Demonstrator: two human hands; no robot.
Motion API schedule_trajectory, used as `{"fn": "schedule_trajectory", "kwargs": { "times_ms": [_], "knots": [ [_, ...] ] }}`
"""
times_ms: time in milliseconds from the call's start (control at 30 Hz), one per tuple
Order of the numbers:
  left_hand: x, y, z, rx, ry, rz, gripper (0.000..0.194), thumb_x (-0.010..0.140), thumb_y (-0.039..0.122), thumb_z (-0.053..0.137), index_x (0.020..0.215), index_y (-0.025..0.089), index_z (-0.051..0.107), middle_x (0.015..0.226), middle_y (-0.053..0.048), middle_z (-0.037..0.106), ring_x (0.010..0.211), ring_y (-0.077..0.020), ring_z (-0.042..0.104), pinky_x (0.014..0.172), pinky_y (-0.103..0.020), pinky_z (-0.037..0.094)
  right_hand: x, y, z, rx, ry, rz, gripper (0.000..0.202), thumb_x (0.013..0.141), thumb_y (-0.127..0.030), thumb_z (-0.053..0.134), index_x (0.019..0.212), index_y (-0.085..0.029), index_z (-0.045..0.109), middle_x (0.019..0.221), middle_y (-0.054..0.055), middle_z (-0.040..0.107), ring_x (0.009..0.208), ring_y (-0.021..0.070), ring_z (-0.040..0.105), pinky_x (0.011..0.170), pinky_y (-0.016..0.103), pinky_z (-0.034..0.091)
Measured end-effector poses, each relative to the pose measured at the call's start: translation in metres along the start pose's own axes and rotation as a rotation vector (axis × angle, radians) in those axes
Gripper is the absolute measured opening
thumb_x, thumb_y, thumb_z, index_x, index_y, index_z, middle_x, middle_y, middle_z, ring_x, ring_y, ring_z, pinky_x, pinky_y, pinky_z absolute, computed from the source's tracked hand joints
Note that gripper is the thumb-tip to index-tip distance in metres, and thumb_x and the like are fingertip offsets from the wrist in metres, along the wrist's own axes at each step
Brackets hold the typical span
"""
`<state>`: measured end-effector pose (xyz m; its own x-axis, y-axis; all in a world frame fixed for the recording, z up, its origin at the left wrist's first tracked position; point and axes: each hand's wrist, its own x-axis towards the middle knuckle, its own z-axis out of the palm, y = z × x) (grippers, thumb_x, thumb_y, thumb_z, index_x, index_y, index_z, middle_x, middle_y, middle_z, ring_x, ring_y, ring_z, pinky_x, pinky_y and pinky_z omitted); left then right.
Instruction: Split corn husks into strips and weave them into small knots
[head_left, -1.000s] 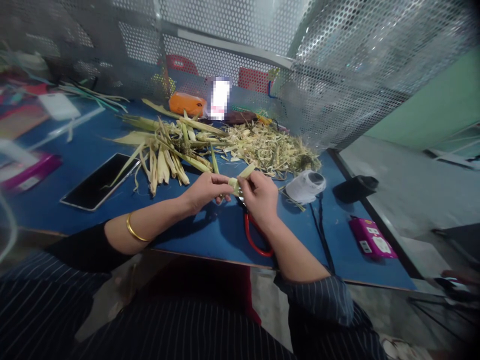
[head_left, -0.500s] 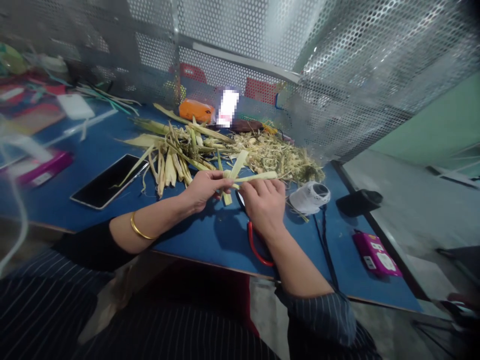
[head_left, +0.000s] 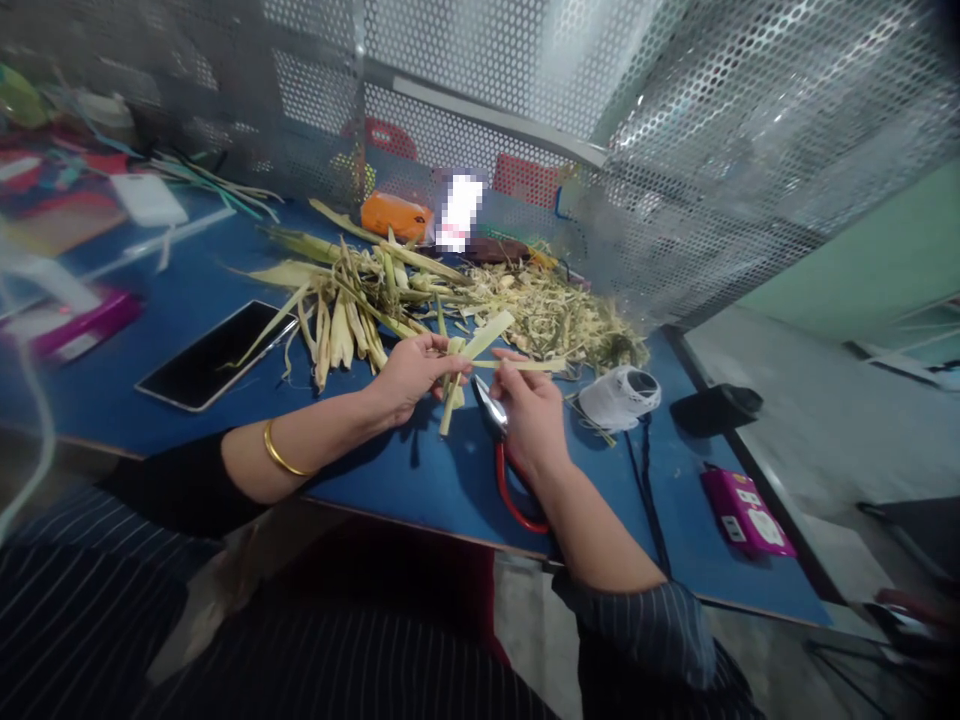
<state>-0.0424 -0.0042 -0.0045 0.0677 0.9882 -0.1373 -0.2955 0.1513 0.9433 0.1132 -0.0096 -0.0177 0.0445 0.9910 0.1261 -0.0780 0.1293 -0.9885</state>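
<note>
My left hand (head_left: 414,378) pinches a small folded piece of pale green husk strips (head_left: 486,336), whose ends point up to the right, sideways and down. Close on its right, my right hand (head_left: 531,405) has its fingers bent round the strip that runs to the right; the fingertips are partly hidden. Red-handled scissors (head_left: 500,470) lie on the blue table (head_left: 397,478), partly under my right hand. Behind my hands are a bundle of dried husks (head_left: 341,335) and a heap of shredded husk scraps (head_left: 555,310).
A dark phone (head_left: 217,355) lies left of the husks. White thread spool (head_left: 619,397), black object (head_left: 716,408) and purple packet (head_left: 748,512) are on the right. An orange packet (head_left: 395,217) and a lit screen (head_left: 460,212) stand before the perforated metal screen (head_left: 480,115).
My right hand has turned and drawn slightly down, uncovering the scissor blades. The husk piece has turned, with one strip now hanging lower and the upper strip leaning further right.
</note>
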Motion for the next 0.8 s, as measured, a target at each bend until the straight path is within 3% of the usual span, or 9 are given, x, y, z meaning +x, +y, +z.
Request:
{"fn": "schedule_trajectory", "kwargs": {
  "times_ms": [133,233,300,400,567,633,800],
  "knots": [
    [-0.002,0.000,0.001,0.046,-0.014,-0.029,0.041,0.062,0.024,0.081,0.083,0.019,0.047,0.071,-0.004,0.070,0.057,-0.0138,0.065,0.037,-0.017,0.033,0.000,-0.006,-0.003,-0.026,0.113,-0.226,0.020,0.080,-0.039,0.066,0.076,-0.020,0.065,0.077,0.001,0.062,0.065,0.0118,0.050,0.069,0.029,0.044],
    [-0.004,0.002,0.002,0.094,-0.010,-0.031,0.043,0.059,0.025,0.082,0.081,0.020,0.046,0.068,-0.002,0.068,0.053,-0.0133,0.063,0.037,-0.017,0.030,-0.006,-0.014,-0.003,-0.159,0.042,-0.360,0.021,0.084,-0.039,0.061,0.073,-0.022,0.064,0.089,0.004,0.065,0.073,0.0151,0.056,0.074,0.031,0.047],
    [-0.006,0.003,0.002,0.129,-0.014,-0.032,0.040,0.059,0.024,0.081,0.080,0.020,0.047,0.065,0.000,0.067,0.050,-0.0119,0.061,0.037,-0.018,0.030,-0.010,-0.019,-0.003,-0.179,-0.064,-0.352,0.021,0.087,-0.041,0.057,0.081,-0.023,0.066,0.090,0.004,0.066,0.068,0.0151,0.056,0.071,0.032,0.048],
    [-0.007,0.003,0.003,0.163,-0.020,-0.033,0.036,0.060,0.022,0.079,0.080,0.020,0.048,0.061,0.001,0.065,0.048,-0.0112,0.058,0.038,-0.018,0.029,-0.010,-0.021,-0.003,-0.197,-0.167,-0.275,0.025,0.089,-0.044,0.053,0.093,-0.025,0.067,0.073,0.000,0.061,0.056,0.0132,0.051,0.060,0.029,0.044],
    [-0.006,-0.001,0.001,0.184,-0.044,-0.025,0.035,0.063,0.023,0.077,0.082,0.020,0.048,0.068,-0.004,0.070,0.052,-0.0130,0.061,0.040,-0.019,0.032,-0.004,-0.015,-0.007,-0.359,-0.140,-0.253,0.030,0.091,-0.046,0.048,0.088,-0.022,0.067,0.057,-0.004,0.046,0.051,0.0108,0.040,0.052,0.025,0.033],
    [-0.006,-0.002,0.001,0.180,-0.058,-0.020,0.035,0.064,0.024,0.077,0.083,0.020,0.048,0.068,-0.005,0.070,0.053,-0.0132,0.061,0.041,-0.019,0.033,-0.002,-0.014,-0.009,-0.388,-0.130,-0.246,0.024,0.091,-0.042,0.051,0.088,-0.022,0.063,0.056,-0.005,0.049,0.051,0.0108,0.041,0.053,0.025,0.032],
    [-0.005,-0.004,0.001,0.180,-0.040,-0.007,0.034,0.062,0.024,0.078,0.081,0.018,0.050,0.068,-0.004,0.069,0.054,-0.0133,0.062,0.041,-0.019,0.032,-0.002,-0.012,-0.012,-0.435,-0.110,-0.236,0.022,0.084,-0.036,0.059,0.068,-0.020,0.058,0.061,-0.003,0.052,0.056,0.0104,0.041,0.054,0.024,0.031]
  ]
}}
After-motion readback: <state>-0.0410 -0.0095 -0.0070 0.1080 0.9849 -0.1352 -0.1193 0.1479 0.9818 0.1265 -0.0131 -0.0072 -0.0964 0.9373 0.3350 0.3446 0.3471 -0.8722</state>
